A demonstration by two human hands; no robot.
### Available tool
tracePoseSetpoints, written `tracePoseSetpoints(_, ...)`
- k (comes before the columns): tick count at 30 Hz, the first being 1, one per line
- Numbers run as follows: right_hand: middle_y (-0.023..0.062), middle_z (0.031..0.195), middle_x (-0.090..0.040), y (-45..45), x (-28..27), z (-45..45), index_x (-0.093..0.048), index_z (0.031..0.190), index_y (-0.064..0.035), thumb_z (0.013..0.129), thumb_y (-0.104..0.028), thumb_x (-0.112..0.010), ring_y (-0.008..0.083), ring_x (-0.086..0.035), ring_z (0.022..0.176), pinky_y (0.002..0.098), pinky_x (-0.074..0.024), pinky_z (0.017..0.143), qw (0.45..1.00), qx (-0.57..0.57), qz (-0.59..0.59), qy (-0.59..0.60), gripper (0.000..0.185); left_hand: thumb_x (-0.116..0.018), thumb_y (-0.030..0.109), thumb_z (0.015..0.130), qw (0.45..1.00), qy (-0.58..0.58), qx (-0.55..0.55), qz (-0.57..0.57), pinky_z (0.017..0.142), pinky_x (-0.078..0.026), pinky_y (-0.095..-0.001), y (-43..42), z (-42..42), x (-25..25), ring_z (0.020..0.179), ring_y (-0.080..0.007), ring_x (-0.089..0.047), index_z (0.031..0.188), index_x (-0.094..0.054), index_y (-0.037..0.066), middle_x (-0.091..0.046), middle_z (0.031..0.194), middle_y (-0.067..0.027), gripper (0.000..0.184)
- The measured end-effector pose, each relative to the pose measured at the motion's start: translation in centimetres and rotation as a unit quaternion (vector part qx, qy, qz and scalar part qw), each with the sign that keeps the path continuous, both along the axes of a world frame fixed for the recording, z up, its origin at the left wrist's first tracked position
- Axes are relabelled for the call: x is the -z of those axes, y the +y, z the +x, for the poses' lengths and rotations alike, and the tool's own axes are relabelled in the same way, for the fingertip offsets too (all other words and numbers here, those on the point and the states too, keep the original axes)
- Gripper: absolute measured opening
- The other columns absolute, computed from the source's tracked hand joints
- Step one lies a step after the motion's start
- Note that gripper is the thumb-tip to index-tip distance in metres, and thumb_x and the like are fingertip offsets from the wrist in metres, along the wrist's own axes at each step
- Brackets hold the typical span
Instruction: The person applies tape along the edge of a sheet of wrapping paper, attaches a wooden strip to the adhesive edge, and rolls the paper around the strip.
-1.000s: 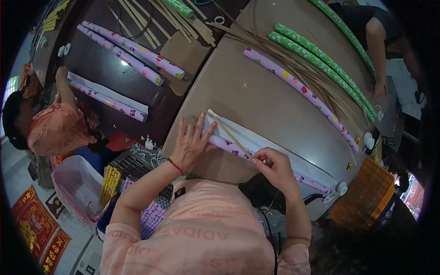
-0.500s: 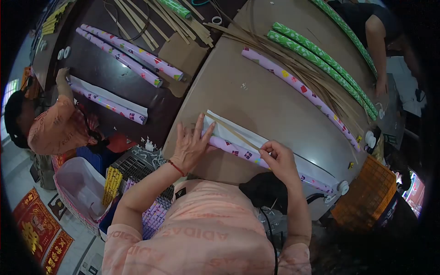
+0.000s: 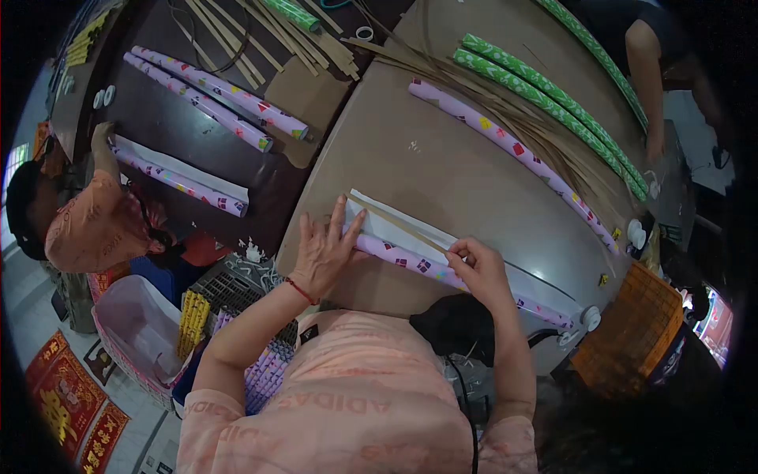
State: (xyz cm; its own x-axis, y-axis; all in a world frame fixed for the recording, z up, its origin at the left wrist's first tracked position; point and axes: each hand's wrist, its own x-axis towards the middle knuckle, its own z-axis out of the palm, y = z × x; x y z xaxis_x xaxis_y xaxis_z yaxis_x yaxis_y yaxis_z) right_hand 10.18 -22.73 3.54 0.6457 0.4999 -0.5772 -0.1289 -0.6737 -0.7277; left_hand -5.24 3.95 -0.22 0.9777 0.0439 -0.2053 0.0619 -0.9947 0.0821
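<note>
A purple patterned roll lies along the table's near edge, its white inner side showing along the far side. My left hand rests on the roll's left end with fingers spread; a red string is round its wrist. In my right hand, thumb and fingers pinch the right end of a thin tan strip. That strip lies over the white side and reaches to my left fingertips. To the right of my right hand the roll goes on to its patterned end near a white tape roll.
Beyond lie a long purple roll, green rolls and tan strips. A co-worker sits left at a dark table with purple rolls; another person's arm is at upper right. An orange crate stands right.
My right hand has moved away from me and to the right with the strip, which now lies over the white side. My left hand has stayed on the roll's left end.
</note>
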Motion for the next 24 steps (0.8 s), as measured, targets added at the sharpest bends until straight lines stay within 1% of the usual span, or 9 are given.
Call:
tracePoseSetpoints(2, 0.0084, 0.078, -0.069, -0.2, 0.9, 0.0, -0.067, 0.096, -0.0029, 0.088, -0.019, -0.070, 0.0163, -0.064, 0.065, 0.0303, -0.0489, 0.061, 0.999, 0.017, -0.019, 0.020, 0.018, -0.068, 0.053, 0.081, 0.999, -0.038, 0.015, 0.001, 0.099, -0.034, -0.0577, 0.2, 0.1, -0.1, 0.087, -0.0307, -0.056, 0.147, -0.045, 0.019, -0.036, 0.153, -0.0222, 0.078)
tracePoseSetpoints(3, 0.0084, 0.078, -0.069, -0.3, 1.3, 0.0, -0.067, 0.096, -0.0029, 0.088, -0.019, -0.070, 0.0163, -0.064, 0.065, 0.0303, -0.0489, 0.061, 0.999, 0.019, -0.020, 0.019, 0.018, -0.068, 0.053, 0.081, 0.999, -0.039, 0.018, -0.001, 0.099, -0.034, -0.0577, 0.2, 0.1, 0.0, 0.087, -0.0307, -0.056, 0.147, -0.045, 0.019, -0.036, 0.153, -0.0222, 0.078)
tracePoseSetpoints(5, 0.0001, 0.077, -0.065, -0.6, 1.9, 0.2, -0.064, 0.097, -0.0014, 0.093, -0.014, -0.066, 0.0057, -0.057, 0.065, 0.0226, -0.0451, 0.057, 1.000, 0.002, -0.002, 0.025, 0.013, -0.068, 0.053, 0.081, 0.998, -0.052, 0.019, 0.006, 0.098, -0.034, -0.0557, 0.2, 0.1, 0.0, 0.086, -0.0308, -0.056, 0.146, -0.046, 0.019, -0.037, 0.153, -0.0217, 0.077)
tracePoseSetpoints(9, 0.0001, 0.077, -0.065, -0.8, 2.6, 0.1, -0.064, 0.097, -0.0015, 0.093, -0.013, -0.067, 0.0064, -0.058, 0.066, 0.0229, -0.0466, 0.058, 0.999, 0.005, -0.012, 0.038, 0.013, -0.068, 0.053, 0.081, 0.998, -0.051, 0.024, 0.018, 0.098, -0.034, -0.0544, 0.2, 0.3, -0.2, 0.085, -0.0307, -0.055, 0.146, -0.047, 0.019, -0.038, 0.152, -0.0215, 0.076)
tracePoseSetpoints(11, 0.0006, 0.077, -0.065, -1.0, 3.1, 0.1, -0.065, 0.097, -0.0015, 0.093, -0.013, -0.067, 0.0069, -0.060, 0.068, 0.0229, -0.0477, 0.059, 0.998, 0.031, -0.006, 0.056, 0.012, -0.068, 0.053, 0.081, 0.998, -0.056, 0.024, 0.031, 0.096, -0.035, -0.0531, 0.2, 0.3, -0.3, 0.084, -0.0299, -0.054, 0.146, -0.048, 0.019, -0.039, 0.151, -0.0209, 0.076)
tracePoseSetpoints(14, 0.0013, 0.077, -0.066, -1.2, 3.7, 0.2, -0.065, 0.097, -0.0011, 0.092, -0.012, -0.067, 0.0075, -0.062, 0.070, 0.0230, -0.0486, 0.060, 0.997, 0.031, -0.012, 0.069, 0.012, -0.068, 0.052, 0.081, 0.998, -0.058, 0.027, 0.024, 0.095, -0.035, -0.0524, 0.2, 0.3, -0.2, 0.083, -0.0291, -0.053, 0.146, -0.048, 0.019, -0.040, 0.151, -0.0204, 0.075)
tracePoseSetpoints(17, 0.0016, 0.077, -0.066, -1.5, 3.9, 0.1, -0.065, 0.097, -0.0010, 0.092, -0.012, -0.067, 0.0072, -0.062, 0.069, 0.0228, -0.0482, 0.059, 0.998, 0.048, 0.015, 0.043, 0.012, -0.068, 0.052, 0.082, 0.997, -0.063, 0.025, 0.021, 0.095, -0.035, -0.0523, 0.2, 0.4, 0.0, 0.084, -0.0287, -0.053, 0.146, -0.048, 0.019, -0.040, 0.151, -0.0204, 0.075)
tracePoseSetpoints(20, 0.0017, 0.077, -0.066, -1.9, 4.3, 0.1, -0.065, 0.097, -0.0015, 0.092, -0.012, -0.067, 0.0068, -0.060, 0.066, 0.0227, -0.0472, 0.058, 0.997, 0.056, 0.026, 0.042, 0.012, -0.068, 0.052, 0.082, 0.998, -0.049, 0.025, 0.024, 0.096, -0.034, -0.0529, 0.1, 0.4, -0.2, 0.085, -0.0284, -0.054, 0.146, -0.048, 0.019, -0.039, 0.152, -0.0207, 0.075)
tracePoseSetpoints(24, 0.0018, 0.076, -0.067, -1.9, 3.7, 0.3, -0.065, 0.096, -0.0017, 0.092, -0.012, -0.067, 0.0065, -0.059, 0.065, 0.0226, -0.0462, 0.057, 0.997, 0.058, 0.000, 0.042, 0.012, -0.068, 0.052, 0.081, 0.998, -0.040, 0.034, 0.022, 0.096, -0.034, -0.0533, 0.2, 0.5, -0.7, 0.086, -0.0281, -0.054, 0.146, -0.047, 0.019, -0.036, 0.154, -0.0210, 0.076)
